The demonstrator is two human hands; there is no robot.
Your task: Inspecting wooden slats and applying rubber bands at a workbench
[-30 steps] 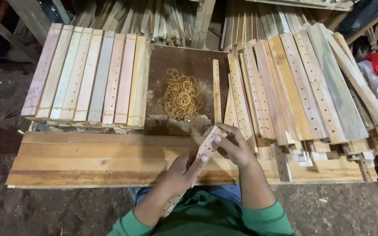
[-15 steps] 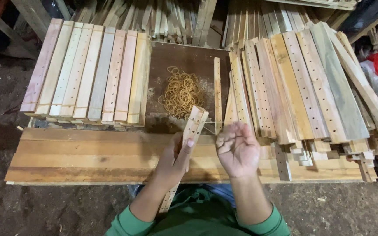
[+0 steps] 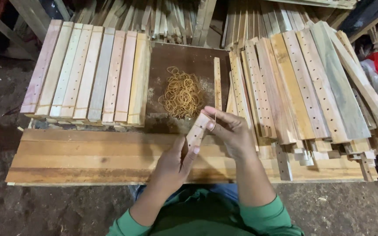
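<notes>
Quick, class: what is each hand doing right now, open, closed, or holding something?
Left hand: closed around a small bundle of wooden strips.
Right hand: pinching a rubber band at the bundle's top end.

The left hand grips a short drilled pale wooden slat while the right hand stretches a thin tan rubber band over its top end, above the plank desk. A heap of tan rubber bands lies beyond.

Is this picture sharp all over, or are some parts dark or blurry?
Head view: the slats, rubber bands and both hands, left hand and right hand, are evenly lit and fairly sharp; the floor at left falls into dark shadow; straight boards bow slightly near the edges.
</notes>
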